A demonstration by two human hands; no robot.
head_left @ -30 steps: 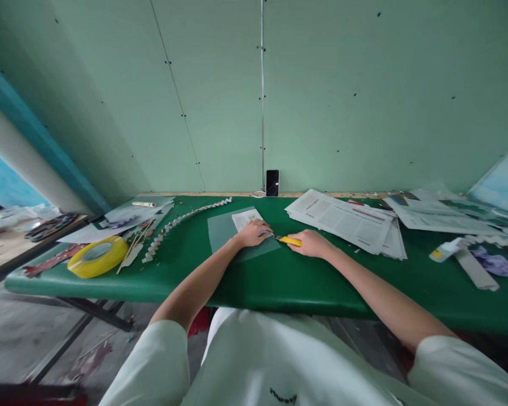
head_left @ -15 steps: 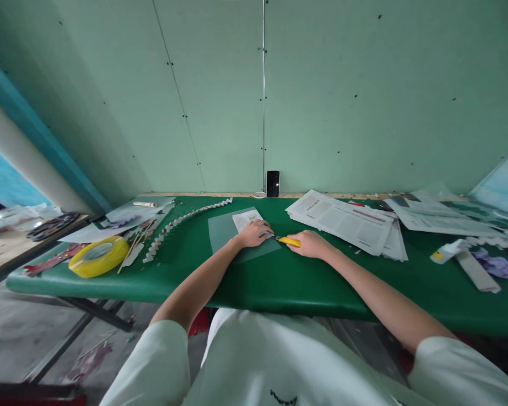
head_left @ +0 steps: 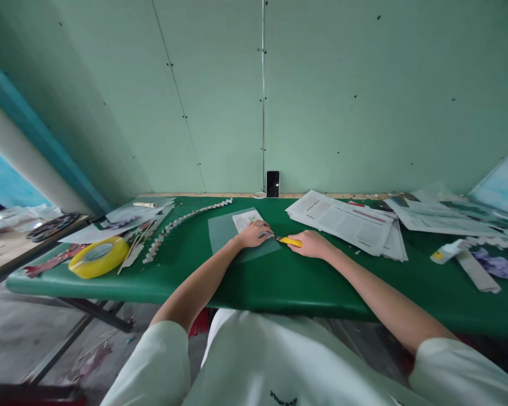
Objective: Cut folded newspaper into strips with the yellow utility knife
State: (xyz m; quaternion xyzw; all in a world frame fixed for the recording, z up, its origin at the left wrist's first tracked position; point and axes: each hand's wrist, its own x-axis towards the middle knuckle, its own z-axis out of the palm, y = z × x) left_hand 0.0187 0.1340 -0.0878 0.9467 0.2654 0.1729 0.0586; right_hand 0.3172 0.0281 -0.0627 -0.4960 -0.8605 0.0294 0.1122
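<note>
Yellow tape roll (head_left: pixel 98 256), stacked newspapers (head_left: pixel 347 221), upright phone (head_left: pixel 273 184) against wall.

Lying mid-bench (head_left: pixel 279 282): mat (head_left: pixel 222 231), with sheet (head_left: pixel 246 217) on its far part. Pressing on the sheet: left hand (head_left: pixel 254 233); just right of it, right hand (head_left: pixel 311 243) gripping knife (head_left: pixel 288 241). Sitting far left: tape (head_left: pixel 98 256). Lying right: newspapers (head_left: pixel 347 221). Leaning behind, against wall: phone (head_left: pixel 272 183).

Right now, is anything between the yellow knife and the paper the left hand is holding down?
Nothing visible: the yellow knife in the right hand points at the paper under the left hand, its tip beside that hand's fingers.
</note>
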